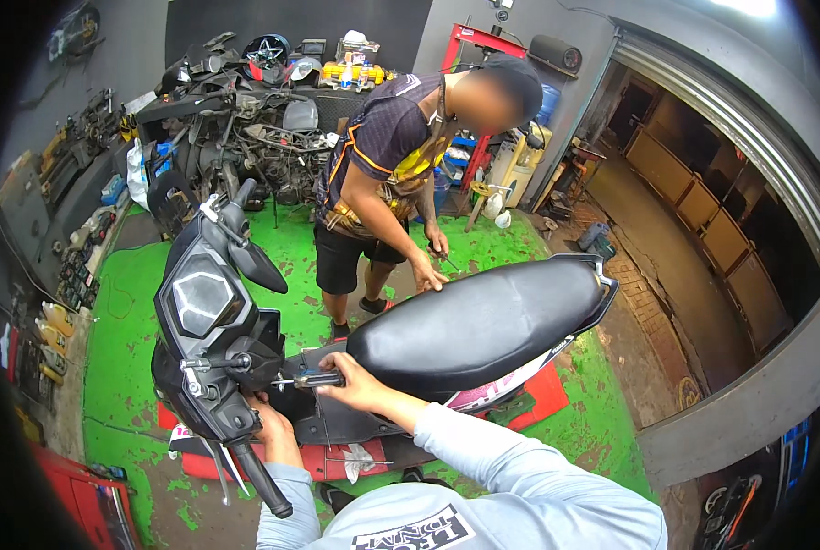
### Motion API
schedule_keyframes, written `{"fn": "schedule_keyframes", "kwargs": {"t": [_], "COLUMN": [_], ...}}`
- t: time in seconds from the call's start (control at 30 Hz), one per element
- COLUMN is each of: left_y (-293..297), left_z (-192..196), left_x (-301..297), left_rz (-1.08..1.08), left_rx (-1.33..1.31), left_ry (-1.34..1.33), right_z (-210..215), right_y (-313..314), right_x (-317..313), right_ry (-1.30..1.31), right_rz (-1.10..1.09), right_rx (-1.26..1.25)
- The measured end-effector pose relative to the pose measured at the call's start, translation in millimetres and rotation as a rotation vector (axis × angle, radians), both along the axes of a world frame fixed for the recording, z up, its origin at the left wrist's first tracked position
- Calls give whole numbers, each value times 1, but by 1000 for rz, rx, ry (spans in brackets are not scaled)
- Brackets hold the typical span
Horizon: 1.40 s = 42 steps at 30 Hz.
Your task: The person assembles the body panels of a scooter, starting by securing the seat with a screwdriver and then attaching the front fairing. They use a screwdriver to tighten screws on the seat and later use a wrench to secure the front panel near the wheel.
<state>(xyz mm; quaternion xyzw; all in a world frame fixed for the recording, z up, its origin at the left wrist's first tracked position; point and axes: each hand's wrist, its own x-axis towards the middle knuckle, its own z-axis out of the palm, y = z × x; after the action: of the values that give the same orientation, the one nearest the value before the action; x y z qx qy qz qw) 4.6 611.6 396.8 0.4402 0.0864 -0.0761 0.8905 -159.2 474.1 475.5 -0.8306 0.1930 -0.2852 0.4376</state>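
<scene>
A scooter with a black front cowl [199,302] and a long black seat [483,321] stands before me. My right hand [360,383] is closed round the dark handle of a screwdriver [317,378]. The screwdriver's shaft points left at the inner leg panel [268,344], below the handlebar; whether its tip touches a screw is too small to tell. Low against the front panel, beneath the cowl, rests my left hand [271,423]. Its fingers are mostly hidden by the panel and the handlebar's black grip [262,478].
Across the scooter a person [382,174] leans over, one hand on the seat, the other holding a thin tool. A red platform [401,458] lies under the scooter, with a white rag [360,461] on it. Motorcycle parts [273,137] pile up behind; a red cabinet [80,495] stands lower left.
</scene>
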Motion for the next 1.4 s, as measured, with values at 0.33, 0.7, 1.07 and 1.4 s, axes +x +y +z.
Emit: {"fn": "schedule_keyframes", "kwargs": {"t": [0.33,0.7,1.07,1.4], "left_y": [7,9,6,0], "left_z": [-7,-12,-13,22], "left_x": [4,10,7,-5], "left_rz": [0,-34,-16,38], "left_rx": [-10,1,13,52], "left_ry": [-39,-47,-35,-50], "right_z": [16,19,0,1], "right_y": [-1,-11,-9,1], "right_x": [1,8,-1,4], "right_ry": [199,184,39,25], "right_rz": [-18,-6,53,-2], "right_rx": [304,173,-44,198]}}
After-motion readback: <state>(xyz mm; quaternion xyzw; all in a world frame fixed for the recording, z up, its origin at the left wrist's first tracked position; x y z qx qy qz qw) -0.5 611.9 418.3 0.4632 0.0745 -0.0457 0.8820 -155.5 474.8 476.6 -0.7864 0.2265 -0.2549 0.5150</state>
